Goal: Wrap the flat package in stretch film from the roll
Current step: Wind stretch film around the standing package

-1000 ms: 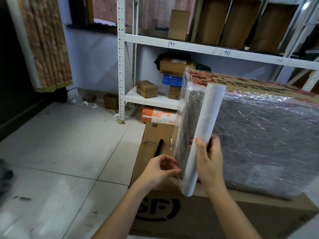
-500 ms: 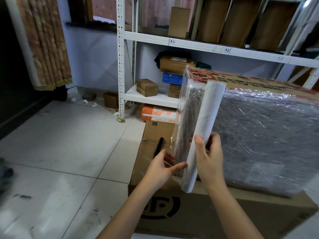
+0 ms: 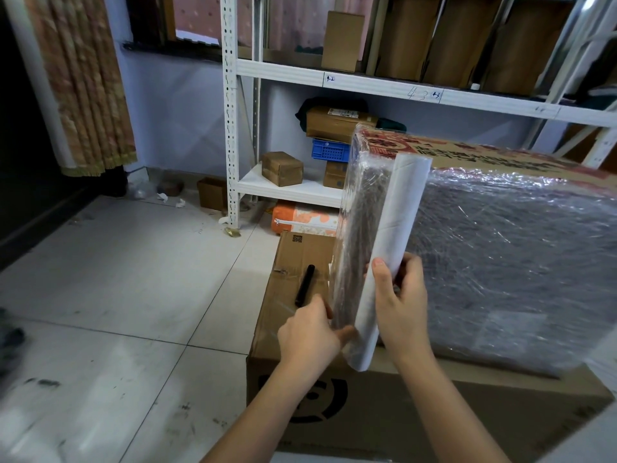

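We see one flat package (image 3: 500, 255), upright, glossy under crinkled film. Our right hand (image 3: 400, 305) grips one white roll (image 3: 390, 255); our left hand (image 3: 310, 332) pinches the film (image 3: 354, 248).

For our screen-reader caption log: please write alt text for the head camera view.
A right hand grips a white stretch film roll against the end of a film-covered flat package standing on a cardboard box. The left hand pinches the film beside it.

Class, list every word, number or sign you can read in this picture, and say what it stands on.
"4-2": handwritten on the white shelf edge.
"43": handwritten further along the same edge.
Red print on the flat package: too blurred to read.
Round black logo on the cardboard box: partly hidden.
QR label there: unreadable.
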`<action>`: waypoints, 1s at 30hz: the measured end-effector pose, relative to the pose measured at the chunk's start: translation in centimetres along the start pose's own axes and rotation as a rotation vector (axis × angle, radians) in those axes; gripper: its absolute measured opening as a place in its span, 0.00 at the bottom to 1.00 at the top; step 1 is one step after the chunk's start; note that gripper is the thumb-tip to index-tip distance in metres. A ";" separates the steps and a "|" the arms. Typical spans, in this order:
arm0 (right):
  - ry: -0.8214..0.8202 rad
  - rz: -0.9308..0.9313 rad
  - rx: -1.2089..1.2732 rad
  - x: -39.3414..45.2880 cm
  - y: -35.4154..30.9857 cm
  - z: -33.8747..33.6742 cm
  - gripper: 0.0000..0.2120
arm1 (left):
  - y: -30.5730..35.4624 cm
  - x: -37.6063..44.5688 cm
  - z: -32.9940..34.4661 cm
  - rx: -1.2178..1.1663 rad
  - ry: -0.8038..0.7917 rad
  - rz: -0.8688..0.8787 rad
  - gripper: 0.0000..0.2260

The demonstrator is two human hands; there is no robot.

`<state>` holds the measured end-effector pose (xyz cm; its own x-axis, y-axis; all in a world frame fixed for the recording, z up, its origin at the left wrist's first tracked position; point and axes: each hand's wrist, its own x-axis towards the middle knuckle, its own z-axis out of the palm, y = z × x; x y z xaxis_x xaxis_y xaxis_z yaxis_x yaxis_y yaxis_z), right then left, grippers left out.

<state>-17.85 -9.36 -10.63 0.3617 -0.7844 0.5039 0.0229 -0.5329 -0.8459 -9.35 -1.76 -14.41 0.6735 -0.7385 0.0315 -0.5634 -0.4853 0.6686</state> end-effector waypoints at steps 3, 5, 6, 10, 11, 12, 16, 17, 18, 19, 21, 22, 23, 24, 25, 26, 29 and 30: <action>-0.008 -0.011 -0.017 0.0 -0.1 0.0 0.11 | -0.4 0.3 -0.3 -0.022 -0.066 -0.029 0.17; -0.009 -0.012 -0.027 -0.1 -0.1 -0.1 0.10 | -1.1 0.7 -0.4 -0.046 -0.123 -0.037 0.14; -0.010 -0.010 -0.031 -0.1 -0.1 -0.1 0.11 | -1.6 0.9 -0.4 -0.066 -0.145 -0.035 0.11; -0.001 0.011 -0.026 -0.1 -0.1 -0.1 0.10 | -3.0 1.6 -0.5 -0.257 -0.187 -0.007 0.05; 0.000 0.013 -0.023 -0.2 -0.2 -0.1 0.09 | -3.2 1.7 -0.5 -0.261 -0.192 0.005 0.04; -0.001 0.015 -0.019 -0.2 -0.2 -0.1 0.09 | -3.5 1.9 -0.5 -0.250 -0.194 0.013 0.04; -0.016 0.016 -0.006 -0.3 -0.4 -0.1 0.09 | -4.7 2.6 -0.3 -0.235 -0.176 0.020 0.04; -0.016 0.011 -0.006 -0.3 -0.4 -0.1 0.10 | -4.9 2.8 -0.2 -0.239 -0.177 0.021 0.04; -0.017 0.007 -0.008 -0.3 -0.4 -0.1 0.10 | -5.1 3.1 -0.2 -0.236 -0.179 0.023 0.04; -0.020 0.004 -0.012 -0.4 -0.4 -0.1 0.10 | -5.2 3.3 -0.2 -0.226 -0.177 0.028 0.04; -0.028 -0.001 -0.020 -0.4 -0.4 0.0 0.09 | -5.3 3.8 -0.1 -0.210 -0.157 0.023 0.03; -0.030 -0.002 -0.026 -0.5 -0.4 0.0 0.09 | -5.4 4.0 0.1 -0.215 -0.147 0.013 0.03; -0.030 -0.005 -0.033 -0.5 -0.4 -0.1 0.11 | -5.3 4.2 0.3 -0.227 -0.139 0.005 0.03; -0.030 -0.010 -0.037 -0.5 -0.4 -0.1 0.12 | -5.2 4.4 0.4 -0.241 -0.135 -0.003 0.03; -0.030 -0.015 -0.038 -0.6 -0.4 -0.1 0.14 | -5.1 4.6 0.6 -0.258 -0.135 -0.010 0.03; -0.029 -0.021 -0.037 -0.7 -0.5 -0.1 0.16 | -5.1 4.8 0.8 -0.273 -0.135 -0.019 0.04; -0.013 -0.043 -0.038 -0.8 -0.5 -0.1 0.16 | -4.7 5.4 1.3 -0.271 -0.141 -0.033 0.04; -0.009 -0.048 -0.033 -0.8 -0.4 -0.1 0.15 | -4.6 5.6 1.4 -0.265 -0.149 -0.037 0.04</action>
<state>-18.21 -8.50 -10.66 0.3694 -0.7548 0.5420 0.0101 -0.5800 -0.8146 -3.65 -4.29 -18.35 0.6031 -0.7923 -0.0927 -0.3817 -0.3887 0.8385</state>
